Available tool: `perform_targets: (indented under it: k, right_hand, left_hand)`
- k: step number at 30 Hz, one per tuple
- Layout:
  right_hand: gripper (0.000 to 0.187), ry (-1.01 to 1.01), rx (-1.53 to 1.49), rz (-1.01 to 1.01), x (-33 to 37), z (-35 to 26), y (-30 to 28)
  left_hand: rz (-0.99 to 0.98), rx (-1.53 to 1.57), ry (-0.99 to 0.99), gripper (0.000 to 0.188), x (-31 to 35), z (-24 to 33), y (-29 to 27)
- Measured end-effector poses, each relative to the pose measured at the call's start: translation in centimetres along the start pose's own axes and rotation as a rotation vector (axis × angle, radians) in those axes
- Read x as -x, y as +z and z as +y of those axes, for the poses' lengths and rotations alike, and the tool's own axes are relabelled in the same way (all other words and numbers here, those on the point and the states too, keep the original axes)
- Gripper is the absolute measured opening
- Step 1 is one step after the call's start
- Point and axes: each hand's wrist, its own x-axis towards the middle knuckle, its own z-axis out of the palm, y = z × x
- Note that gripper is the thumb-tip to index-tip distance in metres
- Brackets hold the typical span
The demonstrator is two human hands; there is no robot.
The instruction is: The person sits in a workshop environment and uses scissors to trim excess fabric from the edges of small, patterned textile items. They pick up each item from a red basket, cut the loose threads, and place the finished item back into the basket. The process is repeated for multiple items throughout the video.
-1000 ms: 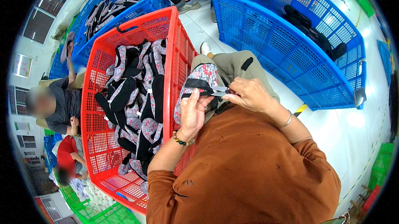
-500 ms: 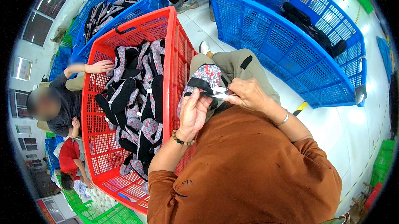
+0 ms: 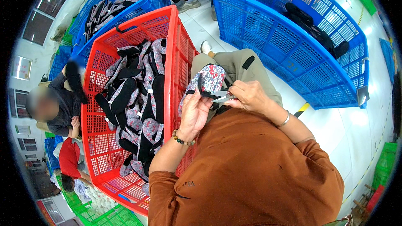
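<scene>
My left hand (image 3: 194, 115) is closed on a floral slipper (image 3: 212, 77) with black trim, held above my lap. Its fingers pinch the lower edge of the slipper. In my right hand (image 3: 251, 95) is a small pair of metal scissors (image 3: 220, 98), with the blades pointing left at the black trim beside my left fingertips. Whether the blades touch the fabric is hard to make out. To the left, a heap of similar floral slippers (image 3: 153, 131) with black soles fills much of a red plastic crate (image 3: 184, 54).
A large blue crate (image 3: 255, 29) at the upper right holds dark items (image 3: 310, 25). Another blue crate (image 3: 146, 0) with slippers stands beyond the red one. At the left, a co-worker (image 3: 63, 108) sits against the red crate, with a black-soled slipper (image 3: 75, 79) raised beside its rim.
The slipper in my left hand has turned, and its black trim now stands more upright. The scissor blades have shifted slightly. The co-worker's hand has left the crate, and a black-soled slipper is now raised there.
</scene>
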Motion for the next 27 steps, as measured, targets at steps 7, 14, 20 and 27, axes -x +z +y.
perform_targets:
  k: [7,14,20,27]
  right_hand:
    - [0.029,0.081,0.047,-0.028,0.2,0.1,-0.2]
    - [0.026,0.187,-0.080,-0.029,-0.3,-0.9,0.1]
    - [0.024,0.255,-0.040,-0.058,-0.1,-1.0,0.2]
    - [0.032,0.284,-0.069,-0.079,-0.8,-1.3,0.6]
  left_hand:
    - [0.052,-0.019,0.016,0.017,0.0,0.0,0.9]
    - [0.048,0.009,0.007,0.015,-0.1,-0.5,0.8]
    - [0.089,0.017,0.043,0.016,-0.1,-0.5,0.4]
    - [0.035,0.018,0.017,0.019,0.0,-0.6,1.0]
